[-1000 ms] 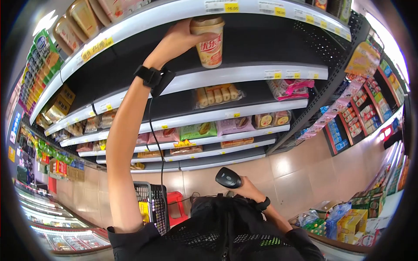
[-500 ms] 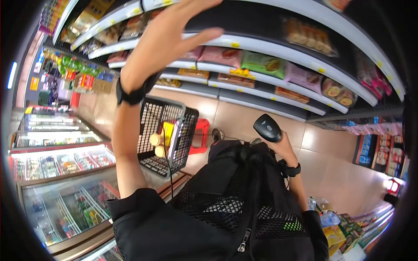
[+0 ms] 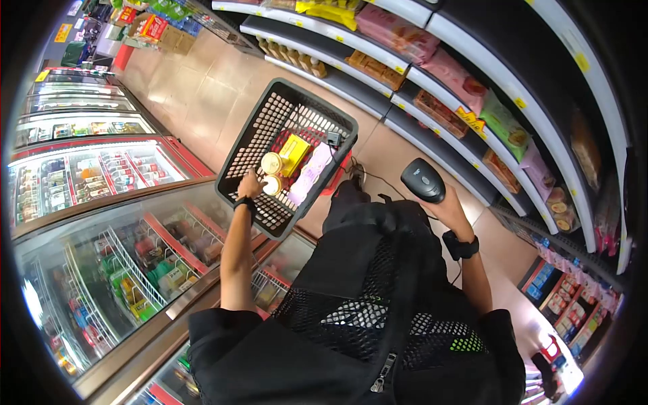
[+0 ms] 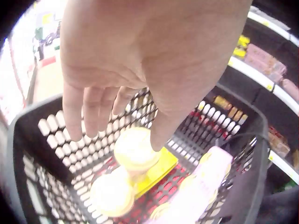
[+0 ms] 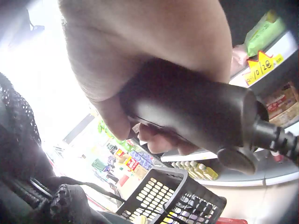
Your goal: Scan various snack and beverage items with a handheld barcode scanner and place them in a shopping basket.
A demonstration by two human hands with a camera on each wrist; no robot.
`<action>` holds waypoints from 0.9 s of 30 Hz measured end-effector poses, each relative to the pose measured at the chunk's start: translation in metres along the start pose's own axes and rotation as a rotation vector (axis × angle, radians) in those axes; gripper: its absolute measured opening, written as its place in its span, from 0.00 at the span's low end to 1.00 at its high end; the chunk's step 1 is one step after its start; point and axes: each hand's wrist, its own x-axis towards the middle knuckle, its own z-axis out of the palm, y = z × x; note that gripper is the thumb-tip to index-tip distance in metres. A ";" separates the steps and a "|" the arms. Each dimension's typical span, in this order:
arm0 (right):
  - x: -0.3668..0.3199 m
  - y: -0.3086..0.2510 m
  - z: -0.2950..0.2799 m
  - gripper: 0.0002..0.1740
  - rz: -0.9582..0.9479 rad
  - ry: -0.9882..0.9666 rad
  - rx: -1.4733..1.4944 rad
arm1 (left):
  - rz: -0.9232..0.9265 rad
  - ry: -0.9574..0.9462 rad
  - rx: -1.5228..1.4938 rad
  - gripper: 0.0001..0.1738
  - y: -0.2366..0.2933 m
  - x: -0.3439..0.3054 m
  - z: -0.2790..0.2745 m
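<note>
Fingers of the left hand (image 4: 140,56) hang straight and apart, holding nothing, just above two lidded cups (image 4: 135,149) in the black basket (image 3: 260,131). The head view shows that hand too small to tell this. A yellow box (image 3: 295,152) lies beside the cups. The right hand (image 3: 451,208) is clamped round a black scanner (image 3: 422,180). Only its wrist view catches a yellow shelf tag (image 5: 262,65), its figures blurred.

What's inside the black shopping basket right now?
The basket holds two round-lidded cups, a yellow box and a pale packet. The left hand hovers over the cups; whatever lies beneath these items is hidden.
</note>
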 end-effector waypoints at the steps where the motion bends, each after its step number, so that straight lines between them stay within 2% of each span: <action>1: 0.006 -0.007 0.005 0.22 0.054 -0.042 -0.042 | -0.053 -0.040 -0.033 0.49 -0.016 0.008 0.027; 3: 0.012 -0.016 0.017 0.22 0.064 -0.049 -0.049 | -0.143 -0.092 -0.135 0.54 -0.038 0.023 0.073; 7: 0.014 -0.031 0.035 0.24 0.155 -0.027 -0.039 | -0.307 -0.082 -0.142 0.68 0.006 0.015 0.077; 9: 0.012 -0.028 0.040 0.24 0.259 -0.053 -0.038 | -0.383 -0.054 -0.113 0.65 0.013 0.025 0.089; 12: 0.012 -0.018 0.047 0.25 0.250 -0.079 -0.003 | -0.429 0.002 -0.084 0.55 0.007 0.045 0.112; 15: 0.005 -0.015 0.050 0.25 0.347 -0.092 -0.014 | -0.280 -0.036 -0.095 0.52 -0.015 0.047 0.116; 16: 0.007 -0.014 0.052 0.25 0.375 -0.067 -0.022 | -0.238 -0.104 -0.129 0.52 -0.013 0.042 0.099; 18: 0.009 -0.010 0.058 0.25 0.364 -0.049 -0.053 | -0.098 -0.145 -0.208 0.52 -0.044 0.043 0.102; 19: 0.008 -0.009 0.060 0.25 0.345 -0.025 -0.096 | -0.088 -0.191 -0.227 0.51 -0.058 0.048 0.106; 22: 0.018 -0.021 0.066 0.25 0.361 -0.011 -0.104 | 0.134 -0.126 -0.238 0.50 -0.083 0.044 0.114; 27: 0.018 -0.012 0.073 0.25 0.318 0.013 -0.061 | 0.059 -0.166 -0.208 0.49 -0.064 0.029 0.098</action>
